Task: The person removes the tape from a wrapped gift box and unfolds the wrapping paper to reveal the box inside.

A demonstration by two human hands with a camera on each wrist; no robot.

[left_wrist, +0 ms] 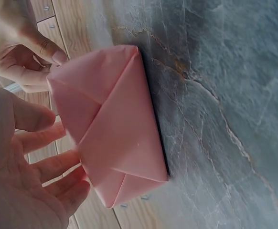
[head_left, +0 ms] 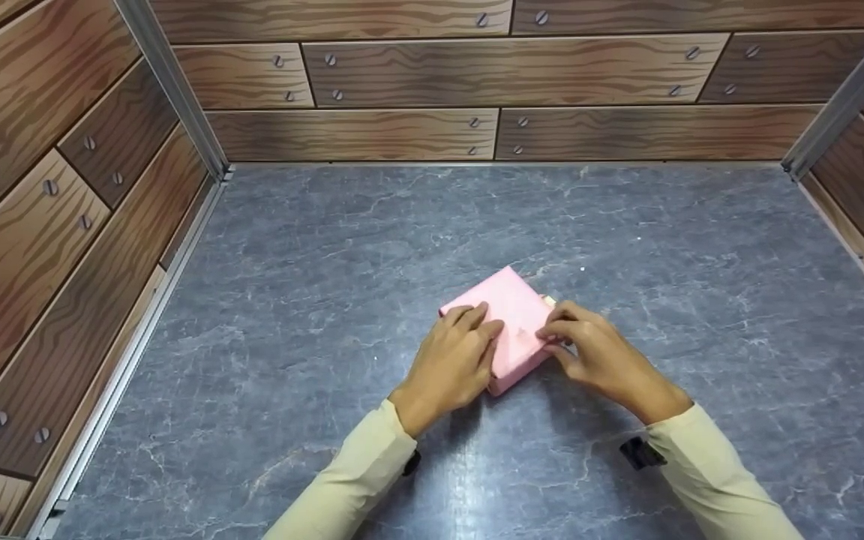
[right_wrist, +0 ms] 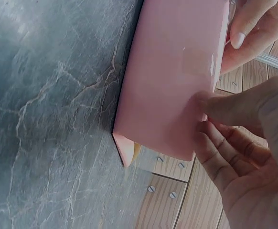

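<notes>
One pink wrapped package (head_left: 511, 304) sits on the grey marbled tabletop (head_left: 312, 262), slightly right of and below the centre of the head frame, its top turned cornerwise to the viewer. The person's left hand (head_left: 448, 364) lies against its left side, the fingers relaxed and spread over the top rather than closed round it. Their right hand (head_left: 603, 354) has a narrow grip at the right edge, thumb on the side face and bent fingertips just over the rim, pinching the package there.

At the middle of the left wrist frame, folded paper flaps (left_wrist: 122, 131) cross one side face along diagonal creases. In the right wrist frame the face is smoother, with a shiny patch (right_wrist: 212, 63) near the upper right; at the lower centre a pink flap (right_wrist: 124, 149) juts out from the package's end, close to the tabletop, something yellowish beside it.

Light-coloured sleeves (head_left: 353, 465) come in from the bottom of the head frame. Wood-patterned walls (head_left: 432, 75) printed with screw heads fill its top and both sides.
</notes>
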